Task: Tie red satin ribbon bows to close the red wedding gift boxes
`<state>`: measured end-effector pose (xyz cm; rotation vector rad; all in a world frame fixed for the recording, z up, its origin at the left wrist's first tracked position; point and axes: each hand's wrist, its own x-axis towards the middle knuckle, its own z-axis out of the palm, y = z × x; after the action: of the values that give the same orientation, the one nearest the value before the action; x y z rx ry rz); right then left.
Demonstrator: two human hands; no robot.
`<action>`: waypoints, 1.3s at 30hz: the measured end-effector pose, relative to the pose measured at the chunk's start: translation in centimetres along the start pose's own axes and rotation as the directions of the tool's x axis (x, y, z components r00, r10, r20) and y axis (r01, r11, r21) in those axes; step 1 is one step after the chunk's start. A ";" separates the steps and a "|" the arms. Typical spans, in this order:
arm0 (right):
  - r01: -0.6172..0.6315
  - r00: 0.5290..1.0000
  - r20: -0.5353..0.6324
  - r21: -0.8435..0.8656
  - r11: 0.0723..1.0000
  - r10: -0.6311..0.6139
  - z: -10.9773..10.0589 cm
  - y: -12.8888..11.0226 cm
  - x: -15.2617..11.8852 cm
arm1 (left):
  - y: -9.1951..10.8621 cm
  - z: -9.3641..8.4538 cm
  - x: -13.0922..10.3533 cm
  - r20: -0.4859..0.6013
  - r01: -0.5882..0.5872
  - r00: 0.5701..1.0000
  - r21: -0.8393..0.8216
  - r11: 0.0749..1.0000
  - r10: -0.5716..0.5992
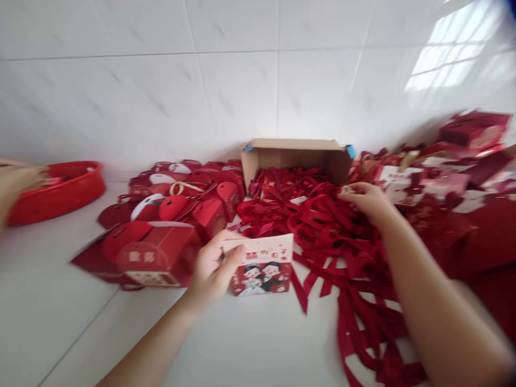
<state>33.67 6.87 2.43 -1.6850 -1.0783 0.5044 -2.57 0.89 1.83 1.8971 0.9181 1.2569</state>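
Observation:
A small red and white printed box [263, 271] with two cartoon figures on its front is held by my left hand [217, 266], thumb over the front edge. Red ribbons [322, 215] spill from an open cardboard box [296, 144] and spread down over the white surface. My right hand [365, 198] reaches to the right edge of the ribbon pile, fingers closed together near the carton's front right corner. What those fingers hold is too small to make out.
Several red gift boxes [157, 255] stand in rows at the left. A red plastic basin [76, 188] is at the far left, with another person's hand [24, 174] over it. More red bags and boxes [447, 199] are piled at the right. Behind is a tiled wall.

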 end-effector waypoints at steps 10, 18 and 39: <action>0.099 0.995 -0.043 0.237 0.966 -0.092 -1.2 -7.0 -5.0 | 0.1 1.7 -0.2 0.045 0.026 0.999 -0.117 0.993 -0.021; 0.153 0.853 0.349 0.543 0.826 -0.387 3.8 -11.4 -12.2 | 0.7 1.6 -0.2 0.039 0.136 0.991 -0.186 0.973 -0.131; 0.463 0.694 0.503 0.236 0.854 -0.515 7.2 -9.6 -15.1 | 2.9 -6.4 -1.7 -0.483 0.020 0.875 0.073 0.997 0.018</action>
<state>16.64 -1.35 5.86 -1.1013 -1.8366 0.6918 -8.46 -1.07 5.45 1.6575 1.2326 1.7639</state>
